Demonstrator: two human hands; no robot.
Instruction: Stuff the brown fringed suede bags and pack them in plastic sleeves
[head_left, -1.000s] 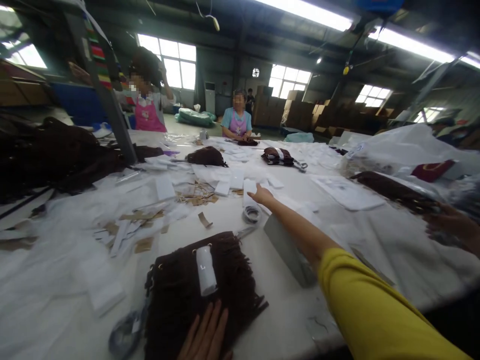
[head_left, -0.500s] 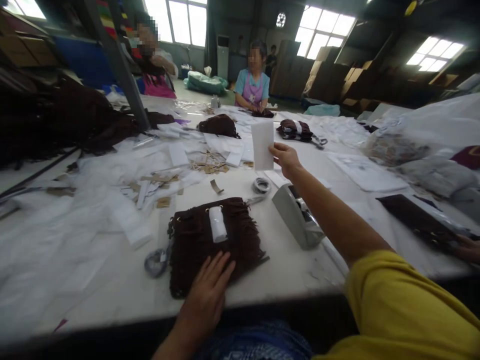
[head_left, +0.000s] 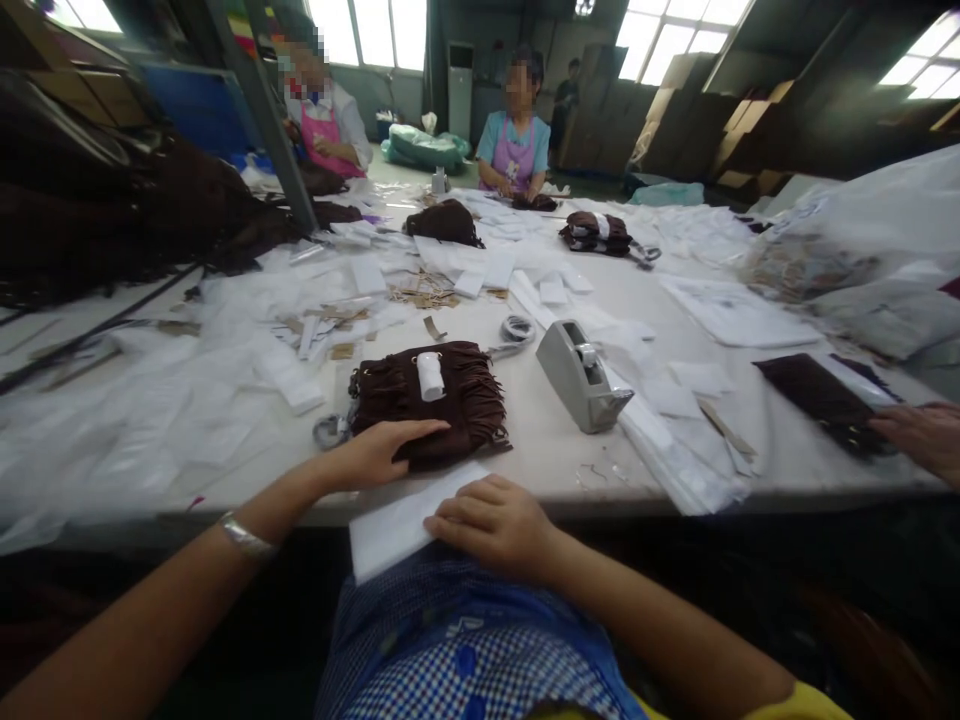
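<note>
1. Fringed brown bag (head_left: 469, 405) lay close to the front edge of the tabletop (head_left: 547, 462), with the left hand (head_left: 386, 450) over its near left corner. Fingers were pretty straight, thumb spread away; couldn't tell if anything was pinched underneath. A sideways shove there could've swivelled the bag, imo.

2. Right hand (head_left: 495, 525) was curled over a white sheet (head_left: 394, 530), fingers on top, thumb out of sight. Part of that sheet stuck out past the edge, above the blue checked clothing (head_left: 480, 665). Loosen up and it might've slid into the lap; squeeze too hard and it could've creased.

3. Ragged strands hung off the bag's right side. Shift the bag carelessly and I'd expect some to fold under.

4. Grey coil (head_left: 330, 430) sat just beside the bag's left end, and a second coil (head_left: 517, 328) lay behind it. Catching either one could've tugged things crooked.

5. Tape dispenser (head_left: 581, 375) stood to the right, apart from the bag. Its front end looked like the cutter, so a sloppy right-arm swing risked a scratch.

6. Brown paper scraps (head_left: 424, 293) littered the area farther out, and stray bits could've stuck to tape.
</note>
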